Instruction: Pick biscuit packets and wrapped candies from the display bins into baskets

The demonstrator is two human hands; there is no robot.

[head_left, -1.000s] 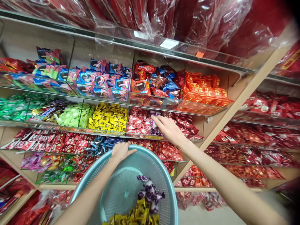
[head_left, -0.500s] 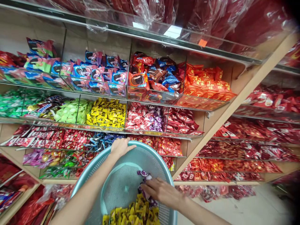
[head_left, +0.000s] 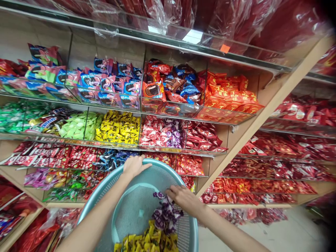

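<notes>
My left hand [head_left: 133, 166] is closed around the far rim of a round teal mesh basket [head_left: 126, 190]. Yellow-wrapped candies [head_left: 147, 241] lie in a heap in its near part. Beside them, towards the right wall, sits a smaller pile of purple-and-white wrapped candies [head_left: 166, 213]. Just above this purple pile is my right hand [head_left: 183, 199], its fingers loosely bent and apart, with no candy visible in them. The fingertips come close to the top of the pile; whether they touch it I cannot tell.
Ahead, glass-fronted shelves hold sorted sweets: yellow candies [head_left: 118, 127], red-and-white candies [head_left: 153, 131], purple candies [head_left: 173, 134] and green packets [head_left: 76, 124]. Packaged biscuits [head_left: 153, 90] fill the row above. A slanting wooden panel [head_left: 262, 119] separates the red packets [head_left: 262, 169] at right.
My right hand has let go of the purple candies and lifted up and to the right, leaving them piled in the basket. My left hand stays on the rim.
</notes>
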